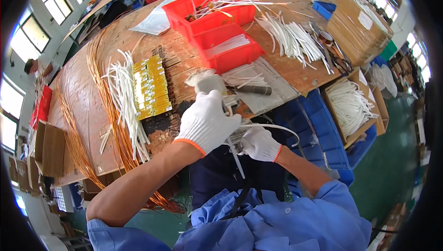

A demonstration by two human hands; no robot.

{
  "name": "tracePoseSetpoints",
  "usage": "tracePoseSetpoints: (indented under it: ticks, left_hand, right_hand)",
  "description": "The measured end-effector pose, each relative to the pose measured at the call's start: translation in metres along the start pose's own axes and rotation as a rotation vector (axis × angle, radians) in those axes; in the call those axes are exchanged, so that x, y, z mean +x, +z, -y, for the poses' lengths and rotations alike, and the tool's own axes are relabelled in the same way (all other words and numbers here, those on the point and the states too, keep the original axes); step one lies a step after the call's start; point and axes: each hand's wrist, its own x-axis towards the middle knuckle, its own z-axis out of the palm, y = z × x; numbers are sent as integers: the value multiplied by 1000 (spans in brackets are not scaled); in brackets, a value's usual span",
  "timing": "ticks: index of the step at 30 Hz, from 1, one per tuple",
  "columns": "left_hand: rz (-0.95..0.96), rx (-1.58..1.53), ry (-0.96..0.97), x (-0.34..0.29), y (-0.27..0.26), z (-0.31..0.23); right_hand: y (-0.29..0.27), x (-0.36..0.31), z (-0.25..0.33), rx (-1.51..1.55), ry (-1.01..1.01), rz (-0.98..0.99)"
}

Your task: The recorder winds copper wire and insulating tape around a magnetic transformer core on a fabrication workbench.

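My left hand [207,118], in a white knit glove with an orange cuff, is closed at the table's front edge over a greyish metal piece [230,101]. What its fingers grip is mostly hidden. My right hand [262,145], gloved alike, sits lower and to the right, over my lap. Its fingers are curled closed against a small grey bundle whose kind I cannot make out. One white tube [282,127] arcs out above the right hand; another white tube [236,159] hangs down between the hands. Just beyond the left hand lies a whitish cloth-like wad [207,81].
Yellow plates [151,87], white tubes [123,99] and copper wires [99,73] lie left. Red bins [226,48] stand ahead. A dark cylinder [254,89] rests on a grey board [277,95]. Right are more tubes [295,39], a blue crate [318,129] and cartons [355,29].
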Motion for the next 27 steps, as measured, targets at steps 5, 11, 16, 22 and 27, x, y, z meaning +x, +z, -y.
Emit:
tracePoseSetpoints:
  ticks: [5, 11, 16, 22, 27]
  left_hand:
    - [-32, -18, 31, 1, 6, 2]
    - [-20, -178, 66, 0, 6, 20]
    - [-247, -382, 121, -45, -46, 16]
    - [-245, -1383, 23, -88, -85, -39]
    - [-214, -1486, 92, -54, -68, 6]
  right_hand:
    - [-53, -18, 8, -383, -4, 150]
    - [-109, 22, 169, -319, -562, -162]
    - [-164, 51, 221, -280, -237, -223]
    - [-130, 56, 184, 795, 174, 10]
    - [-160, 93, 171, -64, -160, 17]
